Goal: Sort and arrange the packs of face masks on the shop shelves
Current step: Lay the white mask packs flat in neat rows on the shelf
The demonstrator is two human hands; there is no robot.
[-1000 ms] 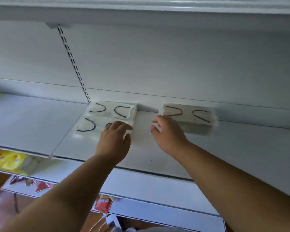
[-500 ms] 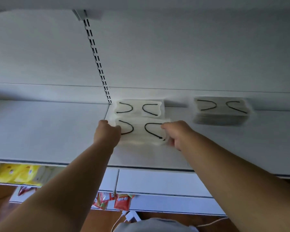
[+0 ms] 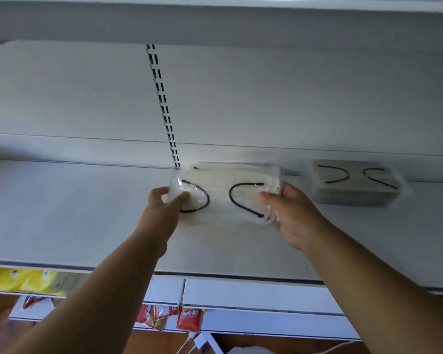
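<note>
A clear-wrapped pack of white face masks [image 3: 230, 200] with black ear loops is lifted off the white shelf [image 3: 74, 213], tilted toward me. My left hand [image 3: 164, 208] pinches its left end and my right hand [image 3: 289, 213] grips its right end. Behind it, a second white pack [image 3: 238, 167] lies against the back wall, mostly hidden. A stack of grey mask packs [image 3: 356, 185] with black loops sits on the shelf to the right, apart from my hands.
A slotted upright [image 3: 164, 106] runs down the back panel above the packs. Another shelf [image 3: 215, 19] hangs overhead. Below the shelf edge are yellow packets [image 3: 21, 279] at left and red sachets [image 3: 189, 320] lower down.
Both hands closed on the front white pack's ends and raised it off the shelf. A second ago the right hand was by the grey stack and the left lay on the pack.
</note>
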